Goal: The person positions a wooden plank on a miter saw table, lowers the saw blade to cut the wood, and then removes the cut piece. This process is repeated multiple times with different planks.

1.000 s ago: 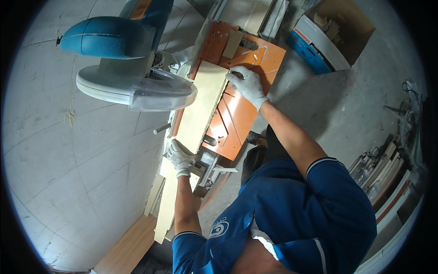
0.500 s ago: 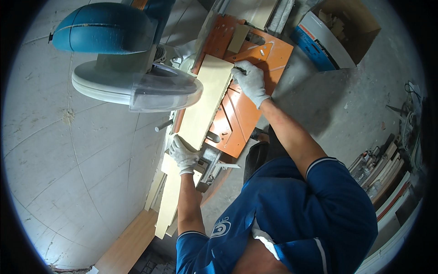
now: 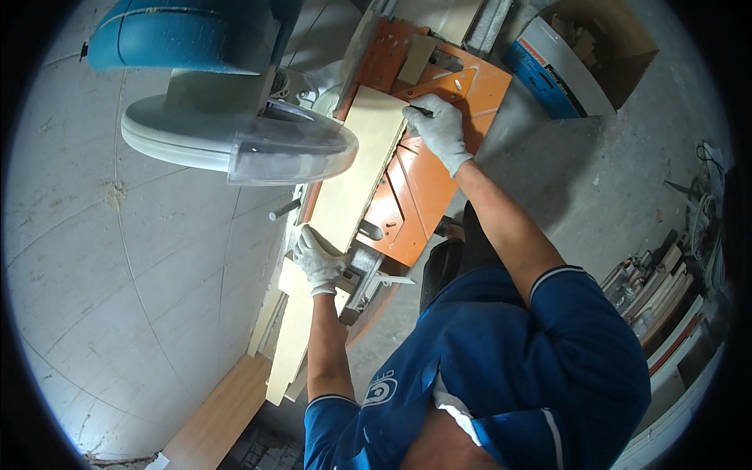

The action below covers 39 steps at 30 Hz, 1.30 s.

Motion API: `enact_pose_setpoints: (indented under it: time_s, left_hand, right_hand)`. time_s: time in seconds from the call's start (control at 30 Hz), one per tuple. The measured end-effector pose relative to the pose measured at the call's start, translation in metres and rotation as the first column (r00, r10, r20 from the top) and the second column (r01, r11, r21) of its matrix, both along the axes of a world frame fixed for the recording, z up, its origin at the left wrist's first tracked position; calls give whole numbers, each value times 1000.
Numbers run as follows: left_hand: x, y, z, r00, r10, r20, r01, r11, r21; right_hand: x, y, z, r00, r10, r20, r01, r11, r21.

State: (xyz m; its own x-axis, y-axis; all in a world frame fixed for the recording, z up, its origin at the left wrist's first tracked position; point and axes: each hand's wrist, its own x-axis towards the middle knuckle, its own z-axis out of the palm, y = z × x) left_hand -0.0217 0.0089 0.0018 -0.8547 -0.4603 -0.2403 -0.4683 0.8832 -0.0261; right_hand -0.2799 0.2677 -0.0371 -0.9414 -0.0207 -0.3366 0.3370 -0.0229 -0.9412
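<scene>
A long pale board [image 3: 356, 172] lies along the orange saw table [image 3: 415, 207], its right edge jagged. My gloved left hand [image 3: 317, 262] spans the near part of this board, its fingers at one edge and its thumb toward the other. My gloved right hand [image 3: 440, 131] is at the board's far right corner, with fingers closed round a small dark thing [image 3: 420, 111] that I cannot make out clearly. Left of the board is a mitre saw [image 3: 180, 35] with a blue housing, its clear blade guard [image 3: 294, 149] reaching over the board's left edge.
A second pale strip [image 3: 290, 345] extends below my left hand. A tiled wall [image 3: 157, 282] runs along the left. On the floor at the far right stands an open cardboard box [image 3: 576, 66] with offcuts. Stacked lengths of material [image 3: 650, 290] lie at right.
The view has shifted slightly, and the saw sits a little higher in it. Both hands keep their places on the board.
</scene>
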Motion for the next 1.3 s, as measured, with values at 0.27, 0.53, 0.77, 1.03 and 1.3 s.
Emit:
enact_pose_setpoints:
  time_s: [0.27,0.53,0.77,1.03,1.3]
  left_hand:
    - [-3,6,5,1000,7,-19,-7,1000,-7]
    - [-5,6,6,1000,-1,-11,1,1000,4]
    - [0,2,3,993,-7,-117,8,1000,14]
    - [-5,5,5,993,3,-120,4,999,54]
    - [-1,0,1,999,31,-15,-30,997,65]
  right_hand:
    - [5,-13,-10,988,-144,55,150,979,-136]
    - [5,-14,-18,992,-120,-27,119,992,-38]
    - [-6,-8,-21,999,-44,-4,44,996,-78]
    - [-5,-6,-10,999,-36,27,38,996,-77]
    - [-4,-6,-2,997,-53,64,59,995,-84]
